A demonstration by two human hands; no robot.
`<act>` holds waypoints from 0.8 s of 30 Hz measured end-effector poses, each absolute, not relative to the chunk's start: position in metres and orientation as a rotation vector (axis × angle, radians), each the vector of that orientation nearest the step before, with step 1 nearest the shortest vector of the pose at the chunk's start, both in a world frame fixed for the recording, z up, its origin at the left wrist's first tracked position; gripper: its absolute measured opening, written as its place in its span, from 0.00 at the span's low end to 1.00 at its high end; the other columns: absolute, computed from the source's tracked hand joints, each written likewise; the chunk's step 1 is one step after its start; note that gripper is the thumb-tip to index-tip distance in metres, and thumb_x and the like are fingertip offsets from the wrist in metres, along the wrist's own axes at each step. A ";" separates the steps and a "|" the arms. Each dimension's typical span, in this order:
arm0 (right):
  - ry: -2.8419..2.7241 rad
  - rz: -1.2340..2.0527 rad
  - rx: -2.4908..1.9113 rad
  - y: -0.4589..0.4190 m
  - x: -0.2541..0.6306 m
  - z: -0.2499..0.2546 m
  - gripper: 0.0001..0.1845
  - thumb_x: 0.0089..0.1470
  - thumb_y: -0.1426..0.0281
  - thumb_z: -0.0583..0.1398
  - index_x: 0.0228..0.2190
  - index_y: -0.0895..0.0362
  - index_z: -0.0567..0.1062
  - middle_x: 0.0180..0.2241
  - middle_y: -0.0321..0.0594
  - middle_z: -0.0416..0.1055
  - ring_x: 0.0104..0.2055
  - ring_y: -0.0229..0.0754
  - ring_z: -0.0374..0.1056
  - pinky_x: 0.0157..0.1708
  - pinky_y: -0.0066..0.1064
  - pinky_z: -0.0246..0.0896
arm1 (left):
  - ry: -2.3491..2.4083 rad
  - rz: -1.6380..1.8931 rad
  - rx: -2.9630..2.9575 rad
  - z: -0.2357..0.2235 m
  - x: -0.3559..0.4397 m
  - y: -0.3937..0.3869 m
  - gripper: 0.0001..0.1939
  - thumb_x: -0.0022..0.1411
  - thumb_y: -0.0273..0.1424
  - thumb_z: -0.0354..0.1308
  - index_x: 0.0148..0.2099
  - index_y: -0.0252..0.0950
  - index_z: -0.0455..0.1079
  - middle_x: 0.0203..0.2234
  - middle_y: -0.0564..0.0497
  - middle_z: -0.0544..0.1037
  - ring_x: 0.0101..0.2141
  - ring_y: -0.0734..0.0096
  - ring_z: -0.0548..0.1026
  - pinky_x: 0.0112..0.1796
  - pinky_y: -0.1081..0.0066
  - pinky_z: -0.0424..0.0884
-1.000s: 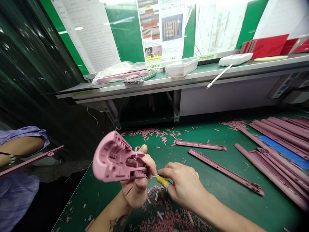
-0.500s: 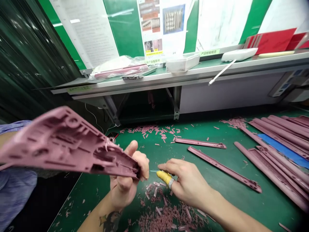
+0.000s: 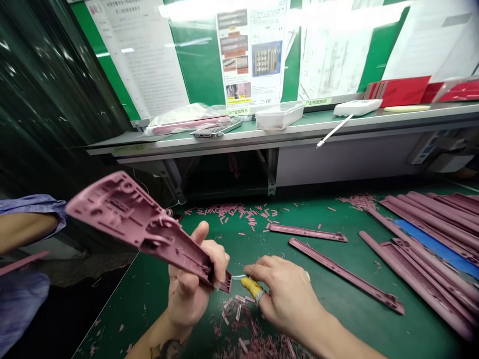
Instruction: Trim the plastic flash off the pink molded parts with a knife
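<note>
My left hand is wrapped round the narrow end of a long pink plastic housing. The housing tilts up to the left, its hollow ribbed inside facing me, with frayed burrs on the upper edge. Between the fingers and thumb of my right hand is a thin blade, its handle hidden in the palm. The blade's tip points left, close to the housing's narrow end; I cannot tell if it touches. A yellow finger cover with a taped base sits on my right thumb.
Pink shavings and small offcuts litter the green table. Two slim pink strips lie right of centre, and several long pink parts pile up at the right. A shelf runs across the back. Another person's sleeve shows at left.
The housing has swung right and its wide end now sits farther from the left edge; more of its narrow end shows past my fingers. My right hand keeps its hold on the blade.
</note>
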State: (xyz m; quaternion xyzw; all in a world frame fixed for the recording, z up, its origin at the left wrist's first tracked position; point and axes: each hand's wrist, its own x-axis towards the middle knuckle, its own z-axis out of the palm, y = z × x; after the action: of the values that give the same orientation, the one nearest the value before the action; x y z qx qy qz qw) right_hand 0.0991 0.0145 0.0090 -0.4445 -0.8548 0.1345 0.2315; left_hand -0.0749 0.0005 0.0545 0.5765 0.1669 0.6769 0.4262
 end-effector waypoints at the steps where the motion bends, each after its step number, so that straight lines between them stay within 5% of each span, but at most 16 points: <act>1: -2.322 0.324 -1.189 0.014 0.100 0.007 0.27 0.36 0.82 0.55 0.37 0.46 0.76 0.31 0.33 0.74 0.30 0.42 0.65 0.27 0.31 0.45 | 0.394 1.700 1.420 0.055 -0.076 0.003 0.25 0.62 0.49 0.52 0.59 0.49 0.64 0.19 0.55 0.69 0.17 0.77 0.59 0.22 0.73 0.58; 6: -2.067 0.259 -0.780 0.016 0.113 -0.010 0.24 0.48 0.81 0.56 0.45 0.51 0.73 0.37 0.39 0.74 0.35 0.43 0.65 0.32 0.33 0.54 | 0.326 1.817 1.246 0.066 -0.085 0.012 0.24 0.64 0.47 0.50 0.59 0.45 0.63 0.19 0.57 0.69 0.14 0.79 0.57 0.17 0.76 0.56; 10: -1.750 0.745 -0.817 0.012 0.114 -0.014 0.13 0.58 0.72 0.56 0.46 0.52 0.72 0.36 0.40 0.73 0.35 0.40 0.67 0.33 0.30 0.61 | 0.318 1.870 1.053 0.075 -0.088 0.015 0.25 0.64 0.46 0.49 0.60 0.44 0.61 0.19 0.57 0.67 0.13 0.80 0.55 0.14 0.78 0.54; 16: -1.644 1.509 -0.789 0.007 0.086 0.000 0.12 0.55 0.62 0.62 0.40 0.54 0.76 0.33 0.38 0.73 0.31 0.37 0.66 0.31 0.28 0.63 | 0.271 1.810 0.839 0.073 -0.089 0.025 0.24 0.68 0.45 0.42 0.62 0.42 0.59 0.19 0.57 0.64 0.13 0.80 0.53 0.13 0.80 0.54; 24: -1.756 1.182 -0.705 0.000 0.089 -0.001 0.14 0.52 0.67 0.65 0.42 0.53 0.75 0.41 0.42 0.73 0.43 0.43 0.69 0.44 0.32 0.65 | 0.277 1.803 0.793 0.075 -0.090 0.030 0.25 0.68 0.45 0.39 0.61 0.42 0.60 0.18 0.59 0.61 0.12 0.81 0.51 0.11 0.81 0.51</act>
State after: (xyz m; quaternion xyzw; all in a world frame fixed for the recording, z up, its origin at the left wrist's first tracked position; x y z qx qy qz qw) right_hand 0.0890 0.0003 -0.0010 -0.2838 -0.7068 0.4760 0.4397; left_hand -0.0904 0.0299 0.0745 0.3343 0.1169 0.7601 0.5448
